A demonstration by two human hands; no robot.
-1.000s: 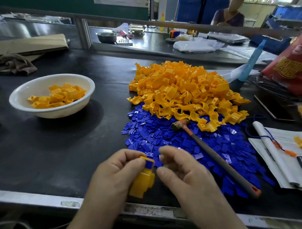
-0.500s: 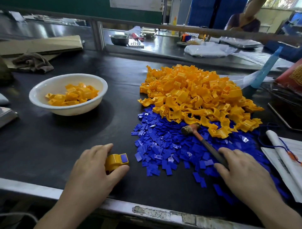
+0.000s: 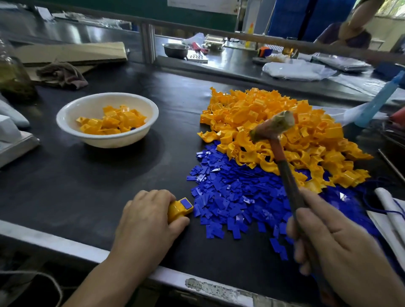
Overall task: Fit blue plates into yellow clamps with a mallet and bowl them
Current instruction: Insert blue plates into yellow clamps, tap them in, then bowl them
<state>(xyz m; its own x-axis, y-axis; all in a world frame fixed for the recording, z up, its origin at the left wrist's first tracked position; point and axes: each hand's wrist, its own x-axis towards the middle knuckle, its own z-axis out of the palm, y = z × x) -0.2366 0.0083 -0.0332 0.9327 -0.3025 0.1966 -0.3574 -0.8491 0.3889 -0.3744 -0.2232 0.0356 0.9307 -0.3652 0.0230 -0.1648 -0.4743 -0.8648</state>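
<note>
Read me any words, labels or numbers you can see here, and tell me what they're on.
No text here can be read.
Sheet on the far wall: print too blurred.
Papers at right: print too small.
Clamps, plates, bowl, mallet: no markings show.

No text, label, number or brand can be read anywhere on this workbench. The white paper sheet (image 3: pixel 201 2) on the dark green wall (image 3: pixel 131 8) is cut off by the top edge and too blurred to make out. The rolled white papers (image 3: pixel 392 210) at the right edge show no legible print.
</note>
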